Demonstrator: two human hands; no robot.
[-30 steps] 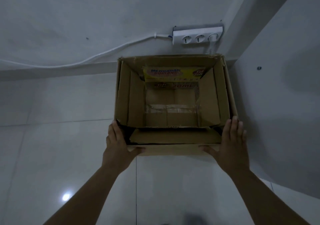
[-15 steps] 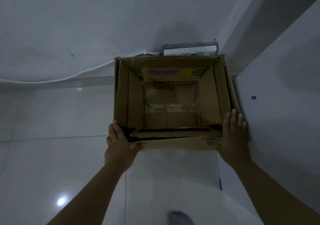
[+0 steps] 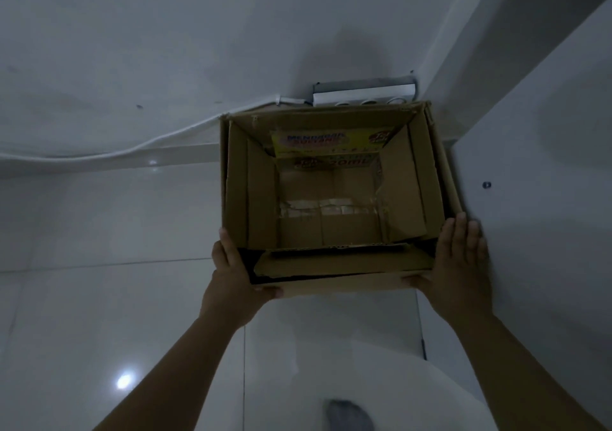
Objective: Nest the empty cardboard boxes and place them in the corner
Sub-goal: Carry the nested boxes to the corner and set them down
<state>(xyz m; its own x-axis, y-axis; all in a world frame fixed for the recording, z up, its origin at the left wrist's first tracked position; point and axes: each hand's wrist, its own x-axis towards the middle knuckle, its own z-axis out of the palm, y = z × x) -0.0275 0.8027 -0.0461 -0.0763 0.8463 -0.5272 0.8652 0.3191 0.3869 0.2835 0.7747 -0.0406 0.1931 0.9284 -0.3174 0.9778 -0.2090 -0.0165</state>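
An open brown cardboard box (image 3: pixel 344 283) holds a smaller brown box (image 3: pixel 261 195) nested inside it, with a yellow printed flap (image 3: pixel 318 140) showing at the far inner wall. The nested boxes sit low in the room corner, close to the right wall. My left hand (image 3: pixel 231 271) grips the near left corner of the outer box. My right hand (image 3: pixel 458 258) grips its near right corner, fingers along the right side. The boxes' undersides are hidden.
A white power strip (image 3: pixel 364 94) hangs on the back wall just behind the box, its white cable (image 3: pixel 139 147) running left along the wall. A white wall (image 3: pixel 546 198) stands close on the right. Glossy white floor tiles (image 3: pixel 116 232) spread to the left.
The nested boxes have moved down and deeper into the corner, now covering most of the power strip. Both hands kept their grip on the near corners.
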